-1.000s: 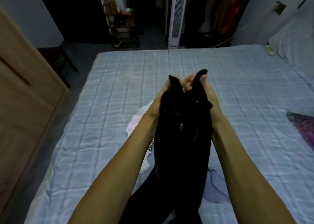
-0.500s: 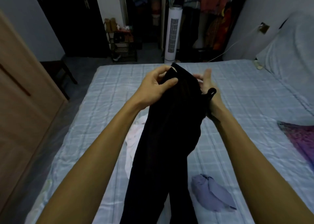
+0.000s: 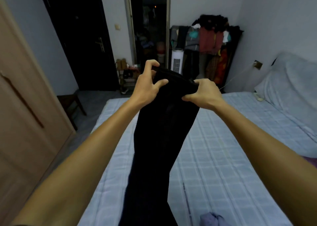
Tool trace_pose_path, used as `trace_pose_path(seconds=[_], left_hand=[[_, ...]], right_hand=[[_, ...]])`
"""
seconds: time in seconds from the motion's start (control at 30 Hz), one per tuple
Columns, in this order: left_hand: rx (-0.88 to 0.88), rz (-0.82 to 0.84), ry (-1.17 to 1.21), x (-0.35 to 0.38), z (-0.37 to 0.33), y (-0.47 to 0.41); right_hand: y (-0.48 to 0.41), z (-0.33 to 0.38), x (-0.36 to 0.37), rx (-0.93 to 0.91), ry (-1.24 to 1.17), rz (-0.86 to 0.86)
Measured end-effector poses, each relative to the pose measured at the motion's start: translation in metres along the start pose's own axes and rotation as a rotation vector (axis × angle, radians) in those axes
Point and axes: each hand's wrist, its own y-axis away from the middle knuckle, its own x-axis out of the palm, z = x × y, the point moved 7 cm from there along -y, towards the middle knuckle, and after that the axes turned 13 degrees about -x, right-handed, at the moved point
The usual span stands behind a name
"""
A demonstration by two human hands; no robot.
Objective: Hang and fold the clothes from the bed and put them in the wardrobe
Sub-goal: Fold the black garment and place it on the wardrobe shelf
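A long black garment [image 3: 161, 136] hangs in front of me over the bed [image 3: 223, 165], which has a pale blue checked cover. My left hand [image 3: 147, 85] pinches its top edge on the left, fingers curled over the cloth. On the right, my right hand [image 3: 204, 92] grips the same top edge. The garment's lower end runs out of view at the bottom. A crumpled lilac piece of clothing [image 3: 211, 219] lies on the bed near the bottom edge. The wooden wardrobe [image 3: 25, 122] stands at the left, its doors closed.
An open clothes rack [image 3: 211, 42] piled with garments stands against the back wall beside a white tower fan [image 3: 176, 62]. A dark stool [image 3: 72, 104] sits between wardrobe and bed. A pillow [image 3: 288, 81] lies at the right. A shoe shelf [image 3: 127, 76] stands by the dark doorway.
Both hands have lifted the black garment higher and moved apart along its top edge. The view has tilted up, so the white clothes on the bed are hidden.
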Motion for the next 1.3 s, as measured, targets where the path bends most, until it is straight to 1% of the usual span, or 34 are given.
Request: trace_pose_path(seconds=[0.1, 0.2, 0.33, 0.43, 0.57, 0.67, 0.73, 0.83, 1.1, 1.23, 1.3], left_hand=[[0.016, 0.051, -0.178, -0.014, -0.015, -0.038], [0.046, 0.012, -0.318, -0.025, -0.035, -0.078], [0.077, -0.158, -0.286, -0.042, -0.076, -0.117], [0.146, -0.285, -0.237, -0.055, -0.118, -0.123], [0.263, -0.358, -0.155, -0.062, -0.157, -0.095], [0.313, -0.339, -0.162, -0.052, -0.161, -0.047], [0.303, -0.304, -0.177, -0.04, -0.153, -0.004], [0.232, -0.217, -0.195, -0.015, -0.125, 0.064], [-0.021, 0.121, -0.284, 0.068, -0.016, 0.267], [-0.121, 0.253, -0.257, 0.084, 0.028, 0.367], [-0.141, 0.278, -0.263, 0.085, 0.043, 0.415]], right_hand=[[-0.037, 0.016, -0.024, -0.065, 0.164, -0.062], [-0.074, 0.029, -0.046, -0.153, 0.279, -0.154], [-0.117, 0.048, -0.094, -0.253, 0.408, -0.352], [-0.128, 0.068, -0.133, -0.319, 0.496, -0.465], [-0.098, 0.087, -0.17, -0.441, 0.55, -0.633], [-0.046, 0.087, -0.173, -0.515, 0.584, -0.69], [-0.004, 0.081, -0.165, -0.548, 0.577, -0.697], [0.068, 0.063, -0.135, -0.532, 0.528, -0.652], [0.282, 0.001, -0.017, -0.314, 0.421, -0.371], [0.379, 0.002, 0.027, -0.216, 0.382, -0.243], [0.426, 0.008, 0.044, -0.203, 0.362, -0.206]])
